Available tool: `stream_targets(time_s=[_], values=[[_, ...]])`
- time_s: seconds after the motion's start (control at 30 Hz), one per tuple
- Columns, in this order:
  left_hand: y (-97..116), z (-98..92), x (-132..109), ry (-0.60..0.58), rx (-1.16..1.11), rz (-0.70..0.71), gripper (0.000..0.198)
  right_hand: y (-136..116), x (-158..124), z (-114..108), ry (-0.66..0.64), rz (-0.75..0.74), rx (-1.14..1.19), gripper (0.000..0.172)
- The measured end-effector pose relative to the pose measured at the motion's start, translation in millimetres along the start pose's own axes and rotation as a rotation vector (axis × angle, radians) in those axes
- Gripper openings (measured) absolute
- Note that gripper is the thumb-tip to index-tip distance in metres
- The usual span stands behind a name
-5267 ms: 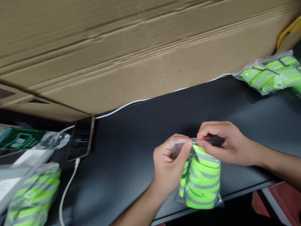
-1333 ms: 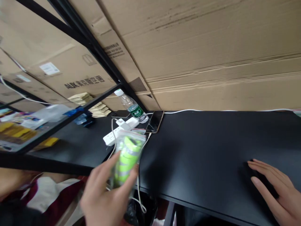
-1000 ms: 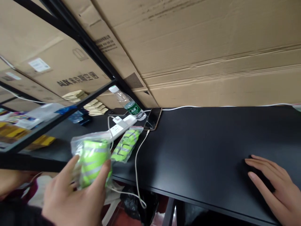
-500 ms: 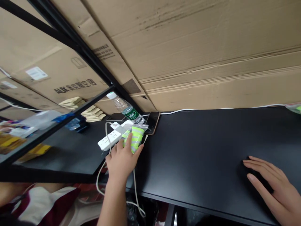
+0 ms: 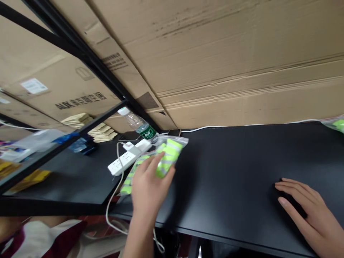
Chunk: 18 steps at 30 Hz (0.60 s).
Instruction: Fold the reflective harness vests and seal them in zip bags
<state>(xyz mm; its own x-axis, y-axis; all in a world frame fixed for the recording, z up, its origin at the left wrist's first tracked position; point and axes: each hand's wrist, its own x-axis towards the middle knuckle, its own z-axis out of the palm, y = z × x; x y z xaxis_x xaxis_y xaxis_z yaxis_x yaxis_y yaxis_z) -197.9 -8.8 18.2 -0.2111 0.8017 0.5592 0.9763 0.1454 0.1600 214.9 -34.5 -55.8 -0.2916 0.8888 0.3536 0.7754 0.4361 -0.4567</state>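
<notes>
Grip of the left hand (image 5: 150, 181) holding a clear bag of yellow-green striped bands (image 5: 170, 154) over the black surface (image 5: 228, 172), similar bag (image 5: 128, 182) partly hidden behind, right hand (image 5: 306, 206), thumb and fingers apart.

Black bench (image 5: 223, 172) with bagged green strips (image 5: 127, 182) at nine o'clock, phone (image 5: 174, 133) between ten and eleven, white cable (image 5: 209, 126) along twelve, another bag (image 5: 335, 124) at two.
</notes>
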Motion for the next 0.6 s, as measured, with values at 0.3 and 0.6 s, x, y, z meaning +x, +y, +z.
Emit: stream_targets(time_s=[0.3,0.6], values=[[90.2,86.2,32.6,-0.353,0.285,0.007,0.051,4.1,4.0,6.7,0.03,-0.022,0.032,0.034],[80.4,119.0,74.4,-0.237,0.319,-0.104,0.048,31.0,27.7,-37.7,0.049,-0.082,-0.134,0.03]])
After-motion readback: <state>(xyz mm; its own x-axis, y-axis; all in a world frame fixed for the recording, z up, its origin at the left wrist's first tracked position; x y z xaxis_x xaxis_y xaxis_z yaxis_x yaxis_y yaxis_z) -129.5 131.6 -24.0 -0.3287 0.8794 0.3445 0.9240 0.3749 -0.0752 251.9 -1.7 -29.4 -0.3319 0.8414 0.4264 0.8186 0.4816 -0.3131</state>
